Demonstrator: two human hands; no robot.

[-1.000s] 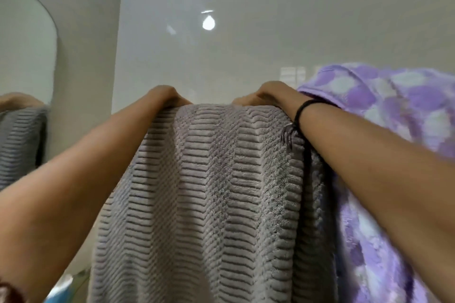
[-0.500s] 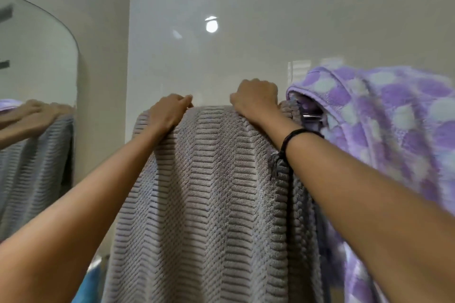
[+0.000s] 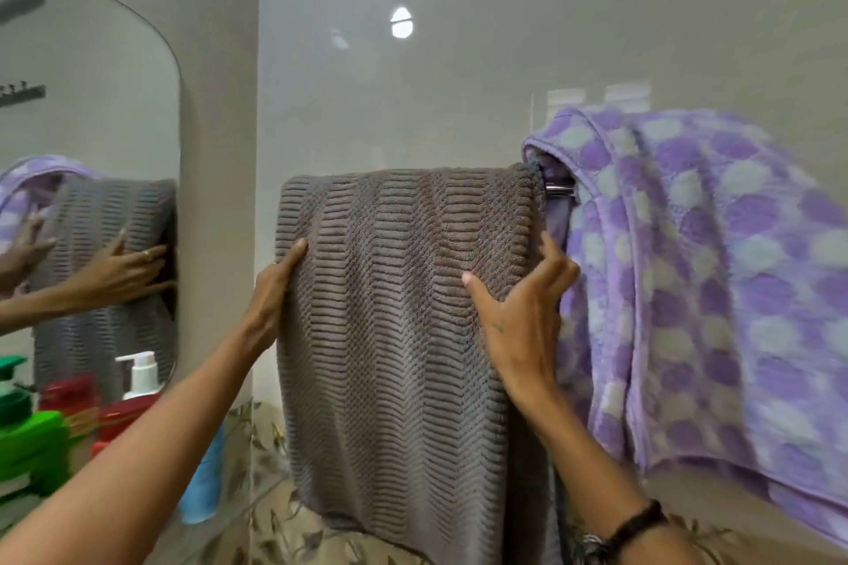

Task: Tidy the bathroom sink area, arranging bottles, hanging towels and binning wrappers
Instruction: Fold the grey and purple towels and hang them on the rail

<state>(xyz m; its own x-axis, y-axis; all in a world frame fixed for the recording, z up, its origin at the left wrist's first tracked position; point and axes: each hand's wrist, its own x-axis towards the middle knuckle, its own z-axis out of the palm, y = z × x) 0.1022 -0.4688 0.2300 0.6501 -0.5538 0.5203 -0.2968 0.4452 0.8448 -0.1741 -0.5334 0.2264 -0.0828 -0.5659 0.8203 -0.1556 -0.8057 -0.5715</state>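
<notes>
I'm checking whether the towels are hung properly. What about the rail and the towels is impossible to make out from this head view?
- Towel rail: only a short chrome stretch shows between the towels; its ends and mounts are covered.
- Grey towel: bottom hem cut off by the lower frame edge; back half hidden behind the front.
- Purple towel: motion-blurred, runs off the right edge.
- Right hand: fingertips hidden behind the grey towel's edge.
</notes>
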